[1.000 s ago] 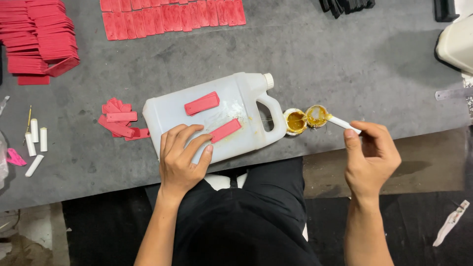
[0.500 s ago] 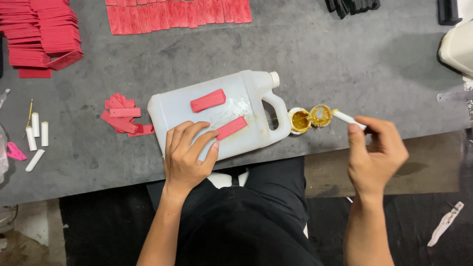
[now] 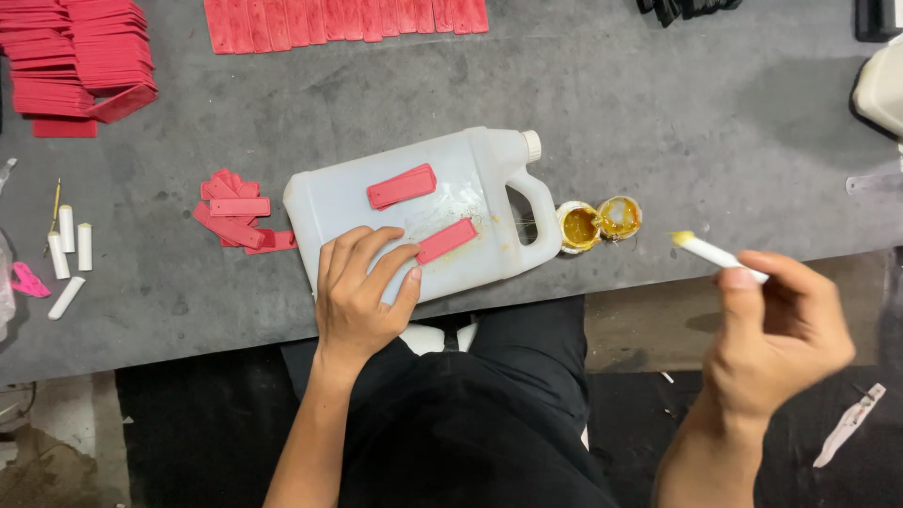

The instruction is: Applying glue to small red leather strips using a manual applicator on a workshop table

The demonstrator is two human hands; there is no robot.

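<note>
A white plastic jug point(image 3: 470, 179) lies on its side on the grey table point(image 3: 658, 122). Two red flat strips rest on it, one higher point(image 3: 402, 186) and one lower point(image 3: 446, 241). My left hand point(image 3: 362, 292) lies flat on the jug, its fingertips at the lower strip's left end. My right hand point(image 3: 776, 329) holds a white stick point(image 3: 713, 253) with a yellow-smeared tip, off the table's front edge. A small open pot of yellow glue point(image 3: 578, 227) and its lid point(image 3: 620, 216) sit just right of the jug's handle.
A loose pile of red strips point(image 3: 235, 212) lies left of the jug. Stacks of red strips point(image 3: 80, 56) sit at the far left and a row point(image 3: 348, 19) along the back. White sticks point(image 3: 71, 245) lie near the left edge.
My right hand has drawn the stick away from the glue pot, to the right and towards me. The left hand stays on the jug by the lower strip.
</note>
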